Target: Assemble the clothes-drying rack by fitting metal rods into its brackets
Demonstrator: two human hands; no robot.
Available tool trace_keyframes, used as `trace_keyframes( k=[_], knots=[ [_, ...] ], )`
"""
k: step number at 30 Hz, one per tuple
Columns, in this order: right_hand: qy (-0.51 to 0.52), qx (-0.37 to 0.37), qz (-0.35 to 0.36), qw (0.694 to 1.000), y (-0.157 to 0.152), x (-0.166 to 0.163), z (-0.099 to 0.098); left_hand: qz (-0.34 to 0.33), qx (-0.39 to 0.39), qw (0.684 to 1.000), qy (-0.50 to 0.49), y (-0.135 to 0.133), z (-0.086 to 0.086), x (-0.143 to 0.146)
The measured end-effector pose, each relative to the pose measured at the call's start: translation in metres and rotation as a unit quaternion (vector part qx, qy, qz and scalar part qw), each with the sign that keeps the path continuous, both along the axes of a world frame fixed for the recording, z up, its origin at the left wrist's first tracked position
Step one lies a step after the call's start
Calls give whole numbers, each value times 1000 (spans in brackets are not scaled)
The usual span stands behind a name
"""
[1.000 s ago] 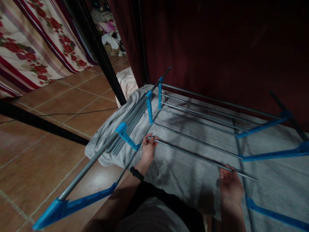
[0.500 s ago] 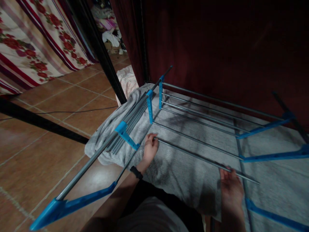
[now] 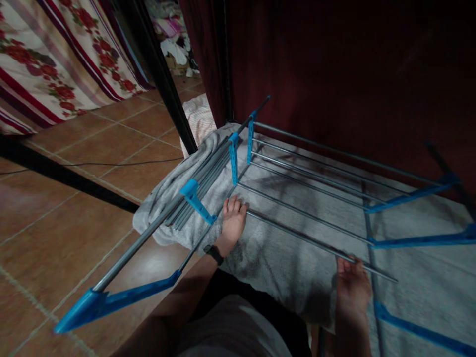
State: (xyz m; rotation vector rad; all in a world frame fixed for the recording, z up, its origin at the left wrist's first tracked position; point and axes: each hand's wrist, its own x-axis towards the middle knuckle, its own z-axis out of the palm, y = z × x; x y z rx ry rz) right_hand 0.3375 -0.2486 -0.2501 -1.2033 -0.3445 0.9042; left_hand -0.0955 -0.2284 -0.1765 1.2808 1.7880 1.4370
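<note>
A thin grey metal rod (image 3: 293, 229) slants across in front of me, with both hands at it. Its left end disappears under my left hand (image 3: 234, 220), whose bent fingers close over it beside the rack's side bar. Toward the other end, my right hand (image 3: 352, 282) grips the rod from below, and the rod's tip sticks out past the fingers. Around them stands a partly assembled rack of metal rods with blue plastic brackets (image 3: 199, 203). The nearest fixed rod (image 3: 305, 213) runs just beyond the held one. A blue arm (image 3: 424, 329) lies right of my right hand.
A bundle of loose grey rods (image 3: 203, 186) lies on the grey blanket (image 3: 282, 277) left of the rack. Black frame posts (image 3: 163, 79) rise at the left above the tiled floor (image 3: 96, 218). A dark red curtain (image 3: 334, 64) hangs behind.
My left hand has turned so its back faces up and its fingers cover the rod's end. The rod and my right hand have barely moved; the view has shifted slightly.
</note>
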Motion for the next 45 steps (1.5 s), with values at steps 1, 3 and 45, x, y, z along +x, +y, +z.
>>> trace_keyframes(
  k=[1, 3, 45],
  knots=[
    [7, -3, -16, 1000, 0, -2, 0, -6, 6, 1000, 0, 1, 0, 1],
    [20, -3, -39, 999, -1, -6, 1, -22, 5, 1000, -1, 3, 1, 5],
    [0, -9, 7, 1000, -3, -4, -15, -365, 57, 716, 593, 8, -7, 96]
  ],
)
